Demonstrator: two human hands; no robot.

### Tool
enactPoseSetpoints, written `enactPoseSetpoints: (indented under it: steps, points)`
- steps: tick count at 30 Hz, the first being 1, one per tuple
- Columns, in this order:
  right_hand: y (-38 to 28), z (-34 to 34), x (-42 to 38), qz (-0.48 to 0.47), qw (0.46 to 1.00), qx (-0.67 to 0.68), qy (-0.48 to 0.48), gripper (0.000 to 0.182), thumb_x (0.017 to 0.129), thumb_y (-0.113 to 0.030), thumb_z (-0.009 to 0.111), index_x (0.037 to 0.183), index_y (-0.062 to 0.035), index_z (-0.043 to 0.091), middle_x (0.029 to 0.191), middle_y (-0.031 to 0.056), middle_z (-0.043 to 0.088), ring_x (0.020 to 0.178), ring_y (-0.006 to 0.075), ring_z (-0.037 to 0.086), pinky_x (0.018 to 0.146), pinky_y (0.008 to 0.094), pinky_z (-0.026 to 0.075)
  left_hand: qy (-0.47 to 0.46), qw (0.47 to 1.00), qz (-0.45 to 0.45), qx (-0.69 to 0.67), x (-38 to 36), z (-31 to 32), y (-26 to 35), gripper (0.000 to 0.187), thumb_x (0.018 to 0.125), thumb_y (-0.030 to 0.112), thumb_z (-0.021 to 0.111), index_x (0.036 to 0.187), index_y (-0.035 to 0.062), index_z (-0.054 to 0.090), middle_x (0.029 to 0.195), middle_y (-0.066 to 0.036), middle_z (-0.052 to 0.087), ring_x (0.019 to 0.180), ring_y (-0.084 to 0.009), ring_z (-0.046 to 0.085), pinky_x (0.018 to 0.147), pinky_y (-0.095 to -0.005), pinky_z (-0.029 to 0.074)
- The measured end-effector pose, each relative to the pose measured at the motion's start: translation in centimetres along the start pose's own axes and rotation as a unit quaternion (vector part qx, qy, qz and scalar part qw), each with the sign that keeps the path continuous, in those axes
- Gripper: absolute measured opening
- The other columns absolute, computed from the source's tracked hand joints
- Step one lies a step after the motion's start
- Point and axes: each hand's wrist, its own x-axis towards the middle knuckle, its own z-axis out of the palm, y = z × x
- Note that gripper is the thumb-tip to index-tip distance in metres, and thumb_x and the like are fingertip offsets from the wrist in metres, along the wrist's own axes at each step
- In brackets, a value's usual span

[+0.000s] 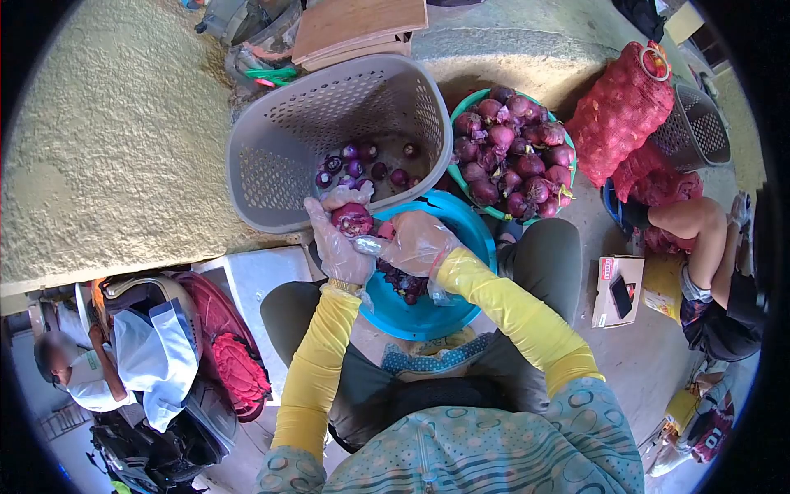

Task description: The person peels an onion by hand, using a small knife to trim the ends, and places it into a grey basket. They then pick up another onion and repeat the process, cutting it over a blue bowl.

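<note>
Fingers (319,216) of the gloved left hand (341,251) grip a red onion (352,220) near the gray basket (284,216) and blue basin (421,328), while those of the right hand (421,240) curl around what looks like a small knife (367,245).

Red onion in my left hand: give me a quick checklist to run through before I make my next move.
1. Onion held in the left hand: ok.
2. Gloves on both hands: ok, see-through ones cover the left hand and the right hand.
3. Shiny blade-like piece clear of the left hand: cannot tell; it sits between the hands.
4. Blue basin ready for scraps: ok, it stands below the hands, with purple peelings inside.
5. Room in the gray basket: ok, only scattered onions lie on its bottom.
6. Onion's underside peeled: cannot tell, hidden.
</note>
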Motion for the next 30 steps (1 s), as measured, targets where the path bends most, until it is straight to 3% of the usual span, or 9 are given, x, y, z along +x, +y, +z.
enactPoseSetpoints:
  steps: [6,11,15,18,20,22,27,29,30]
  points:
    - [-0.2,-0.6,-0.2,-0.020,1.000,0.003,0.008,0.062,0.090,-0.060,0.062,0.094,0.0001,0.074,0.088,0.0278,0.070,0.086,0.0447,0.067,0.082,0.0499,0.052,0.050,0.998,-0.015,0.038,-0.4,0.7,0.0,0.054,0.109,0.054,0.034,0.103,0.0062,0.059,0.100,-0.011,0.066,0.110,-0.0301,0.063,0.105,-0.0450,0.047]
    - [0.1,-0.5,0.1,-0.016,1.000,0.008,-0.003,0.067,0.088,-0.066,0.061,0.078,-0.0010,0.073,0.078,0.0259,0.067,0.076,0.0440,0.065,0.075,0.0513,0.050,0.084,0.990,-0.052,0.103,-1.1,2.7,1.3,0.049,0.109,0.052,0.038,0.100,0.0075,0.058,0.101,-0.009,0.063,0.106,-0.0264,0.062,0.102,-0.0446,0.049]
    - [0.0,-0.2,0.1,-0.007,1.000,0.030,-0.002,0.069,0.088,-0.068,0.061,0.070,-0.0016,0.070,0.071,0.0249,0.064,0.070,0.0433,0.063,0.071,0.0506,0.049,0.008,0.997,0.011,0.082,-0.6,1.1,0.7,0.050,0.108,0.052,0.038,0.103,0.0068,0.057,0.101,-0.010,0.065,0.105,-0.0273,0.064,0.102,-0.0441,0.050]
    - [0.5,-0.1,-0.1,-0.007,0.996,0.090,-0.019,0.072,0.088,-0.070,0.061,0.072,0.0005,0.069,0.070,0.0253,0.063,0.069,0.0421,0.061,0.070,0.0483,0.049,-0.015,0.992,0.031,0.118,-0.6,0.9,1.1,0.051,0.108,0.053,0.039,0.105,0.0060,0.058,0.103,-0.012,0.067,0.103,-0.0283,0.065,0.101,-0.0446,0.051]
    - [1.4,0.3,0.3,-0.044,0.998,0.037,-0.020,0.060,0.091,-0.060,0.068,0.092,0.0007,0.070,0.073,0.0178,0.065,0.067,0.0268,0.061,0.071,0.0417,0.051,0.032,0.989,-0.126,0.075,-0.3,0.7,2.3,0.051,0.107,0.053,0.040,0.106,0.0051,0.058,0.106,-0.014,0.067,0.102,-0.0293,0.066,0.098,-0.0454,0.053]
    - [1.4,0.4,0.2,-0.054,0.996,0.066,-0.034,0.058,0.093,-0.057,0.066,0.099,0.0011,0.068,0.076,0.0154,0.066,0.069,0.0263,0.061,0.072,0.0418,0.051,0.006,0.989,-0.133,0.064,0.2,-0.8,1.9,0.051,0.107,0.052,0.042,0.107,0.0034,0.058,0.106,-0.016,0.068,0.102,-0.0305,0.067,0.099,-0.0470,0.053]
    - [2.1,1.9,0.0,-0.079,0.965,0.244,-0.058,0.049,0.100,-0.048,0.061,0.111,-0.0003,0.060,0.078,0.0057,0.061,0.066,0.0212,0.058,0.066,0.0380,0.051,0.151,0.979,-0.125,-0.045,0.5,-0.9,1.3,0.053,0.109,0.049,0.038,0.111,-0.0006,0.057,0.108,-0.019,0.066,0.106,-0.0337,0.065,0.104,-0.0519,0.052]
    - [0.3,-0.3,-0.6,0.061,0.923,0.316,-0.212,0.042,0.104,-0.045,0.056,0.111,-0.0032,0.057,0.076,-0.0004,0.053,0.062,0.0138,0.053,0.057,0.0313,0.047,0.155,0.977,-0.131,-0.069,0.9,-1.5,1.3,0.052,0.109,0.048,0.037,0.112,-0.0010,0.056,0.108,-0.019,0.066,0.107,-0.0343,0.064,0.105,-0.0534,0.051]
    - [0.2,-0.5,-0.7,0.060,0.923,0.315,-0.212,0.042,0.104,-0.045,0.056,0.111,-0.0032,0.057,0.076,-0.0004,0.053,0.062,0.0138,0.053,0.057,0.0313,0.047,0.157,0.974,-0.138,-0.092,1.1,-1.5,1.3,0.052,0.110,0.046,0.036,0.113,-0.0015,0.056,0.108,-0.020,0.065,0.107,-0.0349,0.064,0.106,-0.0549,0.051]
